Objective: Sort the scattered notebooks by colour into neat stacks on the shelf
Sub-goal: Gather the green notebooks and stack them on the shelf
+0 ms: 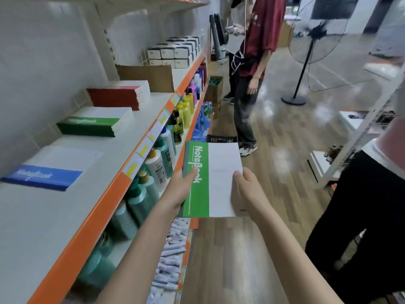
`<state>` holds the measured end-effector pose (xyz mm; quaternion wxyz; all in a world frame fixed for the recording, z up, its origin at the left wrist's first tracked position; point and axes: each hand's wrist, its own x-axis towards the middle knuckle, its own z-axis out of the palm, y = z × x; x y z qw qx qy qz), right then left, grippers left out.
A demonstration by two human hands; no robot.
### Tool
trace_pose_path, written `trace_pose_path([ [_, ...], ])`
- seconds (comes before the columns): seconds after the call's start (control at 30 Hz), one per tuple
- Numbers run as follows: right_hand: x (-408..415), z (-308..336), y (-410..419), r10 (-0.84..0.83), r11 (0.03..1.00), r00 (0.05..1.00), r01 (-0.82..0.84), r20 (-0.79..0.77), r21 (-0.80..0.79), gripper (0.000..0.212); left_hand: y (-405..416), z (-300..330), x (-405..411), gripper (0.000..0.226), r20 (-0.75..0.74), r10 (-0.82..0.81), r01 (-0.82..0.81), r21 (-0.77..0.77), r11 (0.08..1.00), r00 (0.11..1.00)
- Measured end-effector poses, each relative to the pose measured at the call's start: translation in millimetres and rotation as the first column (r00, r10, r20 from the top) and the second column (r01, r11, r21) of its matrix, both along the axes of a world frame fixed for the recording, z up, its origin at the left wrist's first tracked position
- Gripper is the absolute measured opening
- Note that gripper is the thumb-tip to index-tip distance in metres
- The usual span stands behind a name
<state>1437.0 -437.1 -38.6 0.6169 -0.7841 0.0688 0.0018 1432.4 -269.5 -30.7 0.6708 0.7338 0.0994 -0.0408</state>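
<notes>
While the green stack point(92, 126) is waiting on the shelf point(140, 119) between red stack point(119, 95) and blue notebook point(43, 176), we are holding a green notebook point(210, 178) out over the aisle, left hand point(182, 189) and right hand point(247, 191) each pinching an edge, keeping it flat for stacking.

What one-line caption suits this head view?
Both hands, left and right, hold a green notebook beside a shelf bearing blue, green and red stacks.

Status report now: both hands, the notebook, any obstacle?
Left hand and right hand: grip on green notebook, off the shelf. Green stack between blue and red. Nothing blocking.
</notes>
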Motion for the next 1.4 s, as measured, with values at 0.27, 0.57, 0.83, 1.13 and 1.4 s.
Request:
trace_pose_path([
  [0.27,97,-5,-14,-0.037,0.998,0.999,0.036,-0.021,-0.048,0.027,-14,-9,99,0.031,-0.059,-0.004,0.001,-0.037,0.999,0.998],
  [0.57,241,16,-8,0.154,0.984,0.988,-0.155,-0.014,-0.087,0.027,-13,6,223,0.042,-0.069,0.215,-0.214,0.026,0.977,0.974],
  [0.83,345,41,44,0.424,0.903,0.904,-0.416,0.063,-0.112,0.026,26,33,282,0.036,0.017,0.479,-0.478,-0.038,0.877,0.878],
  [1.13,354,51,150,0.706,0.708,0.705,-0.704,0.058,-0.061,0.026,93,45,239,0.029,-0.044,0.769,-0.77,-0.094,0.632,0.637],
  [1.4,334,62,228,0.831,0.554,0.553,-0.833,0.058,0.006,0.024,147,54,200,0.042,-0.078,0.897,-0.899,-0.1,0.426,0.434],
])
